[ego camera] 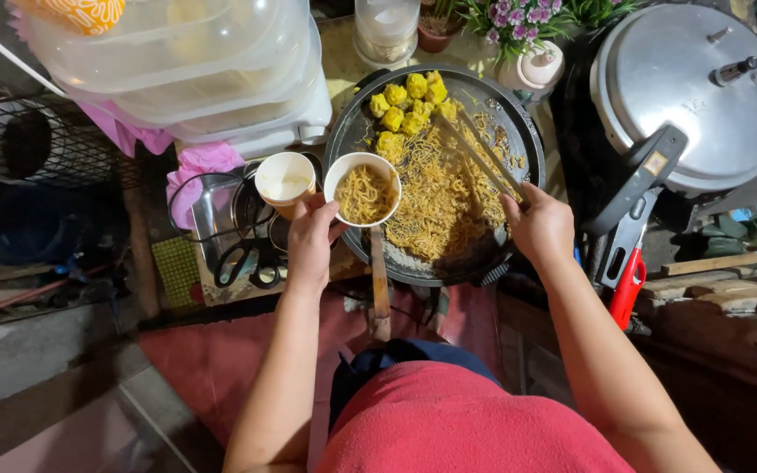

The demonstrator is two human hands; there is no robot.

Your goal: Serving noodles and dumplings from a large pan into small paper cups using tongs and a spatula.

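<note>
Here the left hand (310, 238) grips a noodle cup (363, 188) at the pan (519, 131) rim; the right hand (538, 223), fingers pinching chopsticks (477, 151), does best lifting small bunches.

Two hands are in view, the left hand (311, 238) and the right hand (538, 224). Two paper cups: one cup of noodles (363, 190) and one empty cup (285, 179). One round dark pan (519, 123) carries one heap of fried noodles (435, 197) and about ten yellow dumplings (406, 107). One pair of chopsticks (484, 156), so two sticks. One silver pressure cooker (689, 92). One pair of black scissors (247, 261). Three clear plastic tubs (194, 66), stacked. One small pot of purple flowers (523, 31). One clear jar (385, 28)
</note>
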